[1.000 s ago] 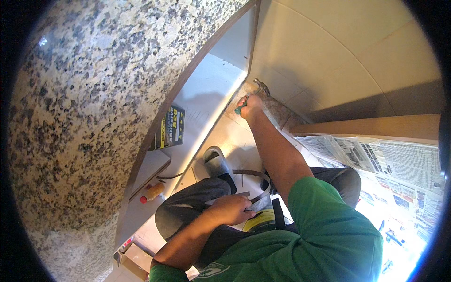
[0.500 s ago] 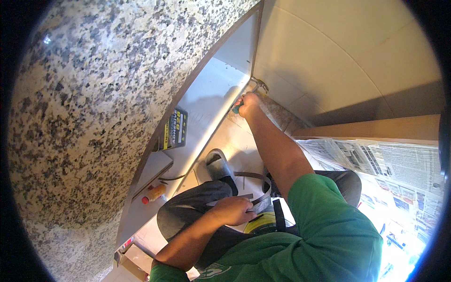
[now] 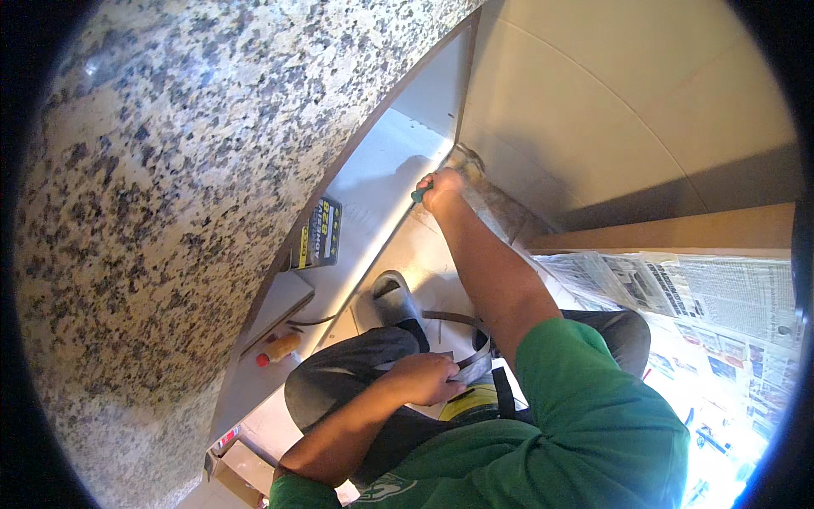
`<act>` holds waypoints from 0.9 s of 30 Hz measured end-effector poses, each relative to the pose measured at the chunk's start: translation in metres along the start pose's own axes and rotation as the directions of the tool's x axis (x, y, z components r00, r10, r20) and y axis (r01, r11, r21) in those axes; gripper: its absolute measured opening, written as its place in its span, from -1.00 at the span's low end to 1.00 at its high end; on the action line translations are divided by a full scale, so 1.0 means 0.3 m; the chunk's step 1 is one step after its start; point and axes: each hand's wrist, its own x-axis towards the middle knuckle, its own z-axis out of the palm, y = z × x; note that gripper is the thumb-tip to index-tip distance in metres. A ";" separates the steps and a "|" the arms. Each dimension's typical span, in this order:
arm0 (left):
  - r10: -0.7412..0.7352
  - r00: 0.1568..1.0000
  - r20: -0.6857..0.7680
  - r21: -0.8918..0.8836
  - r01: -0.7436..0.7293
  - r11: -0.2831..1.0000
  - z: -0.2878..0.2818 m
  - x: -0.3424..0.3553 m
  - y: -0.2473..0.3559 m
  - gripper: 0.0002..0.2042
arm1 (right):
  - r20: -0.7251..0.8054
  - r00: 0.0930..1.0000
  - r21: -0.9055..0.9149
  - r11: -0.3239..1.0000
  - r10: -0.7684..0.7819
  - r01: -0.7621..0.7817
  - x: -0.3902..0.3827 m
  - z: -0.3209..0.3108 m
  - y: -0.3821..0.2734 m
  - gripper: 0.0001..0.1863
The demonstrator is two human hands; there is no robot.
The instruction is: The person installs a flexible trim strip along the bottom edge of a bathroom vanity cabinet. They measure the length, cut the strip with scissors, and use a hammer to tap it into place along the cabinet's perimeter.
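Observation:
My right hand (image 3: pixel 443 188) reaches far out to the bottom edge of the cabinet (image 3: pixel 373 182), near the wall corner. Its fingers are wrapped round the dark green handle of a hammer (image 3: pixel 419 194); the head is smeared by motion beyond the fist. Over my lap, my left hand (image 3: pixel 426 379) is closed on a thin, flexible brown-and-white strip (image 3: pixel 458 318), which curls up beside my knees. The strip's far end loops near my foot, and part of it is hidden behind the fingers.
A speckled stone countertop (image 3: pixel 153 212) overhangs on the left. Inside the cabinet stand a black-and-yellow can (image 3: pixel 320 233) and, lying nearer, an orange bottle with a red cap (image 3: pixel 280 348). Newspaper (image 3: pixel 670 284) hangs below a wooden edge (image 3: pixel 678 229) on the right. A tiled wall (image 3: pixel 610 110) rises ahead.
My right hand has shifted slightly left, and the hammer's head has gone from clear to blurred. My left hand has stayed nearly in place, the strip in it tilting a little.

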 end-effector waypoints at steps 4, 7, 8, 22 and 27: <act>-0.030 0.998 0.052 0.001 0.030 1.000 -0.006 0.009 -0.004 -0.57 | 0.111 0.994 -0.056 0.998 0.026 -0.020 0.025 -0.050 -0.034 -0.88; -0.009 1.000 0.021 0.011 0.009 1.000 -0.012 0.003 0.008 -0.57 | -0.005 1.000 0.039 0.999 -0.024 0.024 -0.025 -0.017 -0.031 -0.87; -0.003 1.000 0.030 0.014 0.002 1.000 -0.010 0.006 0.007 -0.57 | 0.121 0.992 -0.024 0.999 0.027 -0.024 0.025 -0.024 -0.019 -0.87; -0.013 1.000 0.014 0.035 0.013 0.999 -0.006 0.004 0.005 -0.55 | 0.196 0.979 -0.232 0.973 0.059 -0.013 -0.168 -0.175 -0.151 -0.81; -0.033 0.999 0.006 0.038 0.033 0.999 -0.003 -0.005 0.002 -0.53 | 0.310 0.938 -0.488 0.872 0.158 0.014 -0.347 -0.427 -0.238 -0.87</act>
